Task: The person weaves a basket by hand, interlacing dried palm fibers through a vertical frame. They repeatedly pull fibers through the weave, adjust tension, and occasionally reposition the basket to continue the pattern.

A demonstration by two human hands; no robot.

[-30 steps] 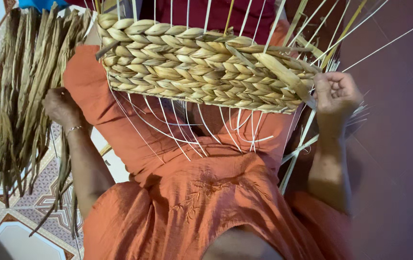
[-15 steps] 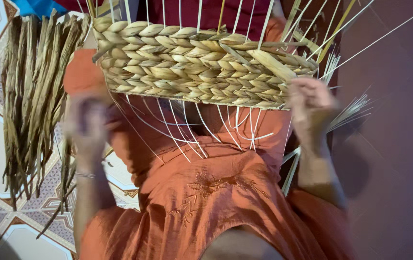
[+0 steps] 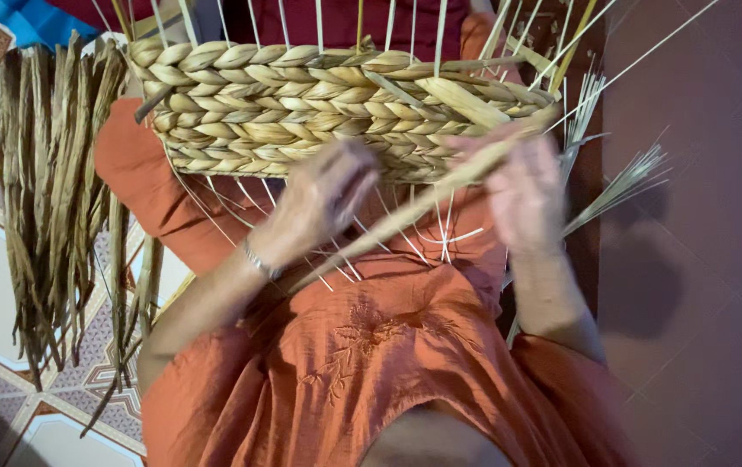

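A half-woven straw basket [image 3: 336, 104] rests on the lap at 12 o'clock. The left hand [image 3: 323, 203] and right hand [image 3: 522, 190], both blurred, close on one long straw strand [image 3: 423, 203] slanting below its rim. Loose dried straw [image 3: 51, 199] lies on the floor at 9 o'clock.

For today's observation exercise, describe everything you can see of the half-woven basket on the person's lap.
The half-woven basket is a wide band of thick, twisted, straw-coloured fibre, plaited in rows. Thin pale ribs stick out above it and curve out below it, unwoven. It lies across the person's orange-clad lap. A long loose strand runs slantwise in front of it. The left hand and right hand, both blurred, are at its lower edge.
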